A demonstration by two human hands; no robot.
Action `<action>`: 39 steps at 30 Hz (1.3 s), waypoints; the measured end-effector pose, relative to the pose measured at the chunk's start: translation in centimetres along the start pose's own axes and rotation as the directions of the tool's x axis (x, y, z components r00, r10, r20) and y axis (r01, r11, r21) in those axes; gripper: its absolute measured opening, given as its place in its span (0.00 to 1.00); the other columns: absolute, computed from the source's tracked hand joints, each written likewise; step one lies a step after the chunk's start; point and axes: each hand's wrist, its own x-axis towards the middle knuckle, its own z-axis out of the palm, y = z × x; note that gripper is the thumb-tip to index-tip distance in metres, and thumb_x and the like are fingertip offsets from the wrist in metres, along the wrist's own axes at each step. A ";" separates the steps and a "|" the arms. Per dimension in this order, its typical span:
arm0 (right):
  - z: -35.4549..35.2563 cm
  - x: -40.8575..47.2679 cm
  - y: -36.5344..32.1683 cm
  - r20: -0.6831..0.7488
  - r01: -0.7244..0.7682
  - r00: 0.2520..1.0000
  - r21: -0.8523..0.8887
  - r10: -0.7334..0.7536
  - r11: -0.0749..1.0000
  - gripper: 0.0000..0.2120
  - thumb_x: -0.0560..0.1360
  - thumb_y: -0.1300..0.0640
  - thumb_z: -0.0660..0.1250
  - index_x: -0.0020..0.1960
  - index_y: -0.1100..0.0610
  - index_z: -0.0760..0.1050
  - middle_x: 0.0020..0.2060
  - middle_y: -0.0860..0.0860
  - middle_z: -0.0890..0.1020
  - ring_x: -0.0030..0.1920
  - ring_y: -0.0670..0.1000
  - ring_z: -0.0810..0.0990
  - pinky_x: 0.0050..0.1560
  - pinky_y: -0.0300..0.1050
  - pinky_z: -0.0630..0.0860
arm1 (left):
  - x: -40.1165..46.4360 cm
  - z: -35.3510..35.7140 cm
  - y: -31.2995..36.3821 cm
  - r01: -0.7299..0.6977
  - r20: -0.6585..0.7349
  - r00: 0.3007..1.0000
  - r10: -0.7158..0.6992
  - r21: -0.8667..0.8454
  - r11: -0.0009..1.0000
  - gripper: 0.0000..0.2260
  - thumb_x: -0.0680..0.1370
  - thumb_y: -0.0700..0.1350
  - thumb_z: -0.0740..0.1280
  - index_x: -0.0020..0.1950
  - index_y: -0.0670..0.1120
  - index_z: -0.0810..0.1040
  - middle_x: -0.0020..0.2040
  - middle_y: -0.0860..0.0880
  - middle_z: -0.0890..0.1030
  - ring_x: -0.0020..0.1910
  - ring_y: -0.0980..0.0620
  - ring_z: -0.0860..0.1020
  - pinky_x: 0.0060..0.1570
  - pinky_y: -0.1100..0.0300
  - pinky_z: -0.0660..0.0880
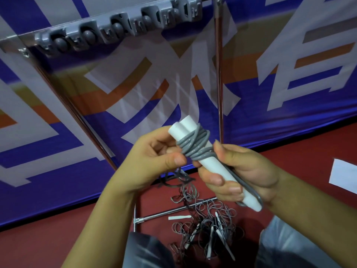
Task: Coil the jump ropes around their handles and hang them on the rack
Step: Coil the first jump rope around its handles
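Note:
Two white jump-rope handles (181, 130) are held side by side in front of me, with grey rope (195, 146) wound round their middle in several turns. My right hand (243, 175) grips the lower part of the handles, its thumb near the coil. My left hand (154, 157) pinches the rope at the coil's left side. A grey rack (119, 26) with a row of clips and hooks is fixed on a metal bar high up, above and left of my hands. Its clips hold nothing.
A tangled pile of other grey and black ropes with white handles (206, 225) lies on the red floor below my hands. The rack's metal posts (219, 74) and base bar (173, 209) stand before a blue, white and orange banner (289, 74). My knees fill the lower edge.

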 end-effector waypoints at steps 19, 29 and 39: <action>-2.6 0.6 -1.4 -0.594 -0.312 0.762 -0.686 -0.259 0.657 0.46 0.51 0.23 0.67 0.47 0.64 0.78 0.40 0.57 0.80 0.41 0.51 0.79 0.44 0.46 0.74 | 0.5 1.9 -2.6 -0.011 -0.258 0.966 -0.018 -0.108 0.994 0.24 0.65 0.57 0.77 0.51 0.42 0.77 0.38 0.43 0.73 0.23 0.61 0.66 0.25 0.70 0.66; -1.3 -0.9 -0.1 -0.400 -0.222 0.582 -0.916 -0.708 0.335 0.09 0.67 0.43 0.72 0.46 0.41 0.78 0.46 0.42 0.78 0.50 0.44 0.79 0.54 0.42 0.76 | 2.0 4.2 -2.4 0.046 -0.526 0.845 -0.099 -0.112 0.993 0.10 0.71 0.44 0.67 0.48 0.42 0.72 0.29 0.53 0.75 0.22 0.60 0.65 0.24 0.68 0.65; -1.1 -0.8 0.7 -0.350 -0.231 0.585 -0.937 -0.732 0.264 0.04 0.73 0.48 0.68 0.45 0.41 0.74 0.46 0.40 0.80 0.49 0.42 0.79 0.51 0.38 0.75 | 1.9 4.9 -1.4 0.022 -0.524 0.840 -0.142 -0.228 0.973 0.13 0.72 0.44 0.67 0.53 0.40 0.70 0.31 0.49 0.70 0.21 0.60 0.64 0.23 0.69 0.63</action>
